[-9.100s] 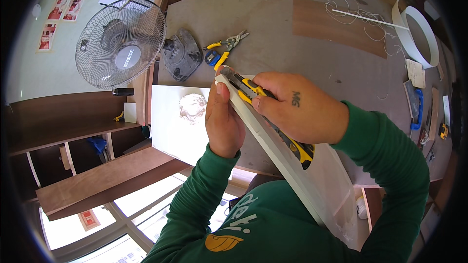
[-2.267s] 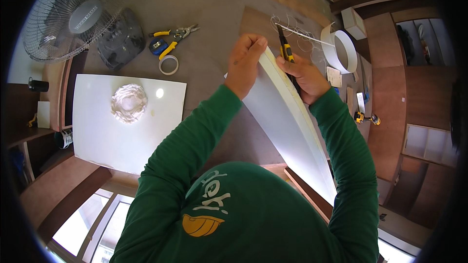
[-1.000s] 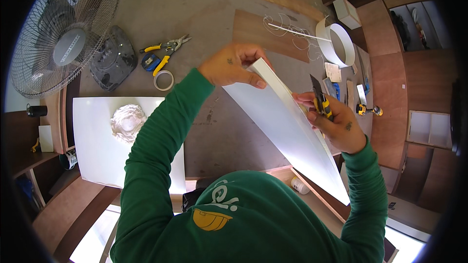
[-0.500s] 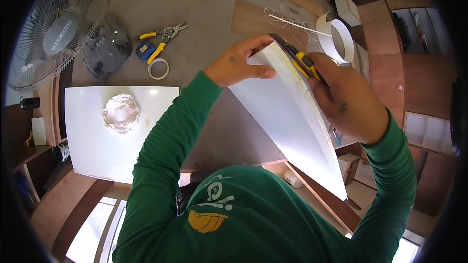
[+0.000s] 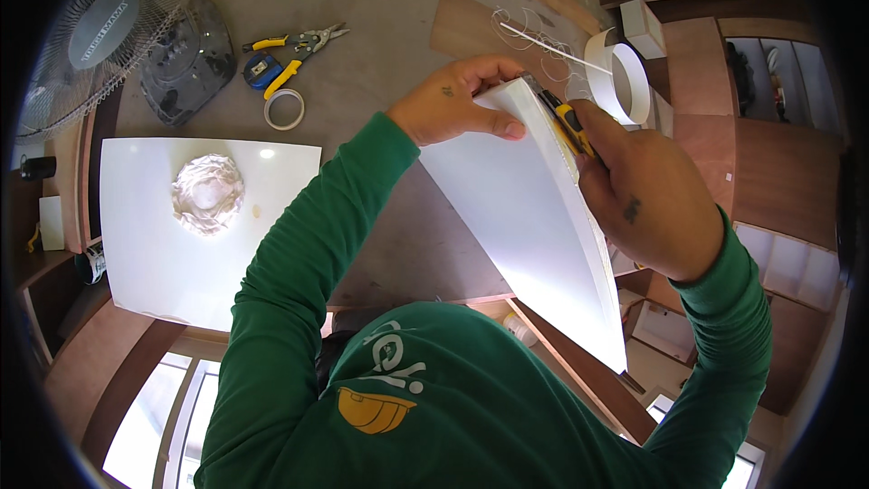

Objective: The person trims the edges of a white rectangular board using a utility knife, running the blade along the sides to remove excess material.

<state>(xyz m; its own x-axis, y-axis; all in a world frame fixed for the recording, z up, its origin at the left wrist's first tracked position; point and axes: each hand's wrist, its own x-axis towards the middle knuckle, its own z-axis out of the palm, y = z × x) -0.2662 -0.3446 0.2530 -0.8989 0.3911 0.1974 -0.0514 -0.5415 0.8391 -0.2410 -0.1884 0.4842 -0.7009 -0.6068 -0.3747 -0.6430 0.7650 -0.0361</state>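
A white panel (image 5: 520, 208) stands tilted on its edge over the table, its narrow side facing up and to the right. At its far corner my left hand (image 5: 462, 100) grips it, thumb on the white face and fingers over the far edge. My right hand (image 5: 647, 186) is wrapped round a yellow and black utility knife (image 5: 570, 127). The knife's front end lies along the panel's narrow edge, close to the far corner; where the blade tip touches is hard to make out.
Left on the table lies another white panel (image 5: 136, 217) with a crumpled whitish ring (image 5: 208, 195) on it. Beyond are a tape roll (image 5: 284, 110), tape measure (image 5: 262, 71), yellow-handled snips (image 5: 294, 63) and a fan (image 5: 104, 32). A coiled white strip (image 5: 631, 81) lies at the far right.
My view has shifted slightly, so the table things sit a little further left. The panel's narrow edge faces me less, and the knife remains at its far end.
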